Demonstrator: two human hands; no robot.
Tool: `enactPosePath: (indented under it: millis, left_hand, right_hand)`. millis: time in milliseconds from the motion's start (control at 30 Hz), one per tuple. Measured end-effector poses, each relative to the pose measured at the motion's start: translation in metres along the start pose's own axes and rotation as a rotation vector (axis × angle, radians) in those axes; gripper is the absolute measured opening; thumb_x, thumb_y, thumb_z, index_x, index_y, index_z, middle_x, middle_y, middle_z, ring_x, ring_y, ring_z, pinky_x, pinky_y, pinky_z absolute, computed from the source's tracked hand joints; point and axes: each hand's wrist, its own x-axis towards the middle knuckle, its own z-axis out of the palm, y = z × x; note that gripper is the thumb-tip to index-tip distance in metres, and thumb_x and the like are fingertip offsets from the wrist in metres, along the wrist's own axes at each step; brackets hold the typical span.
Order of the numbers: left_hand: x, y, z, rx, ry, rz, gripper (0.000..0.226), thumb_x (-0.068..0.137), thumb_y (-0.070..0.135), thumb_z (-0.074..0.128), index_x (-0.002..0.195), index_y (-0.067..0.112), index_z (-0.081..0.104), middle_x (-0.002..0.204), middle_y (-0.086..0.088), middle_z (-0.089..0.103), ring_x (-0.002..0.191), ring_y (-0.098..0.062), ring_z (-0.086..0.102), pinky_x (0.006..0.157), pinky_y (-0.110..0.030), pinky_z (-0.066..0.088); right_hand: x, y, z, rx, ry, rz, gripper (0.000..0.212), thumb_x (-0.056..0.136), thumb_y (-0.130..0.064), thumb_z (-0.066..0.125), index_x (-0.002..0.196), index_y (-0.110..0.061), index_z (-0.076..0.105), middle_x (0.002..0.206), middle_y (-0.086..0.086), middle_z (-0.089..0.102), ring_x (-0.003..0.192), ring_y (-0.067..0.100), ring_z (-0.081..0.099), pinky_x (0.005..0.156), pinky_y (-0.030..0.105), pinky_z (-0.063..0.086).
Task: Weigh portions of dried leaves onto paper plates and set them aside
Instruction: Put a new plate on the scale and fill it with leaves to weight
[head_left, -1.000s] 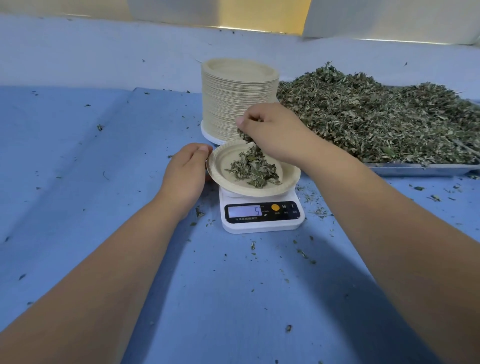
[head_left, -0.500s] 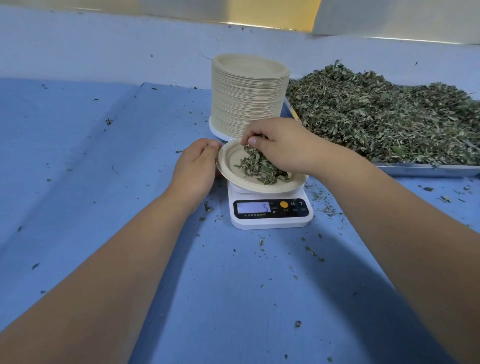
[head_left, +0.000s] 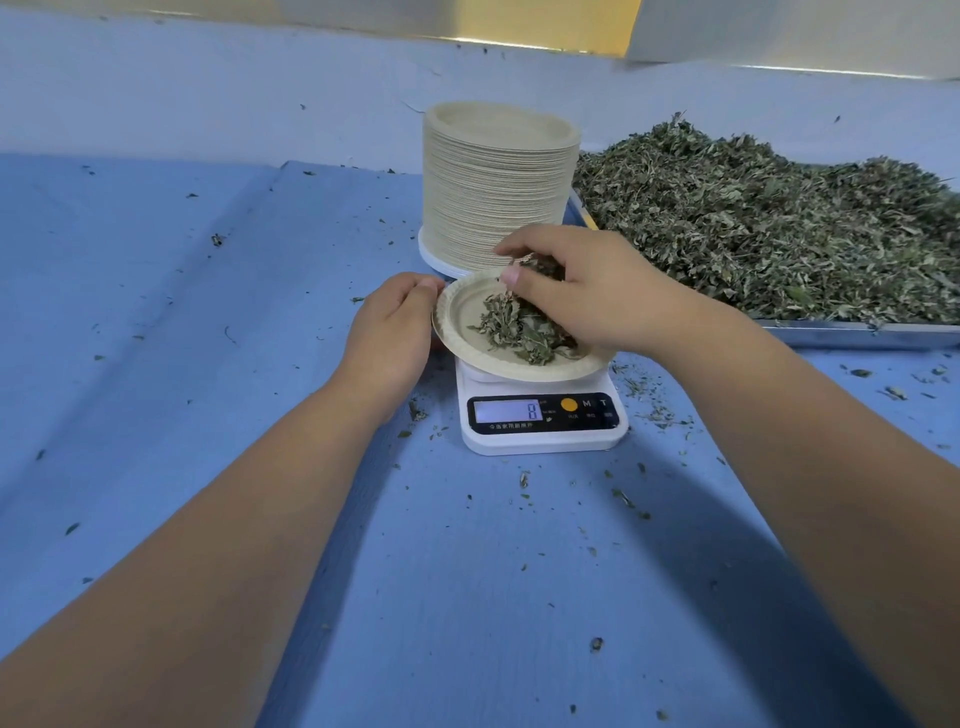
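Head view: the round beige paper plate (head_left: 462, 312) sat on the white digital scale (head_left: 545, 439), which read 8. The left hand (head_left: 395, 327) gripped its left rim with curled fingers. The right hand (head_left: 587, 291) pinched dried green leaves (head_left: 514, 327) above the plate's small heap. Portioning seemed underway; the next move likely called for releasing small pinches while watching the display.

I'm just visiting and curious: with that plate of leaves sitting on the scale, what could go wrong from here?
1. The left hand holds the paper plate by its rim; that pressure may skew the scale, which reads 8.
2. The plate overhangs the scale and looks tilted, so it might tip.
3. The right hand pinches dried leaves over the plate; bits may drop onto the blue cloth, already littered with crumbs.
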Motion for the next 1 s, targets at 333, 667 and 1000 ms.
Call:
enactPosePath:
  millis: [333, 667, 1000]
  left_hand:
    - [-0.003, 0.003, 0.001, 0.039, -0.014, 0.029, 0.034, 0.087, 0.040, 0.042, 0.094, 0.027, 0.073, 0.099, 0.004, 0.073, 0.100, -0.019, 0.068, 0.097, -0.054, 0.054]
    - [-0.002, 0.000, 0.003, 0.051, 0.001, 0.054, 0.027, 0.099, 0.033, 0.044, 0.099, 0.034, 0.071, 0.100, 0.012, 0.072, 0.095, -0.010, 0.067, 0.093, -0.043, 0.056]
    - [-0.007, 0.006, 0.002, 0.021, -0.024, 0.078, 0.029, 0.099, 0.032, 0.049, 0.110, 0.043, 0.073, 0.118, 0.020, 0.070, 0.110, -0.001, 0.064, 0.096, -0.034, 0.054]
  right_hand:
    - [-0.039, 0.040, 0.013, 0.180, 0.362, 0.070, 0.030, 0.103, -0.037, 0.048, 0.126, -0.026, 0.065, 0.102, -0.026, 0.062, 0.092, -0.020, 0.054, 0.080, 0.001, 0.038]
    - [-0.044, 0.040, 0.014, 0.114, 0.303, 0.010, 0.031, 0.104, -0.034, 0.049, 0.127, -0.023, 0.066, 0.110, -0.012, 0.061, 0.110, 0.011, 0.055, 0.093, 0.025, 0.040]
    - [-0.044, 0.043, 0.013, 0.090, 0.333, 0.018, 0.031, 0.104, -0.029, 0.050, 0.100, -0.010, 0.074, 0.092, 0.005, 0.070, 0.098, 0.018, 0.058, 0.084, 0.030, 0.045]
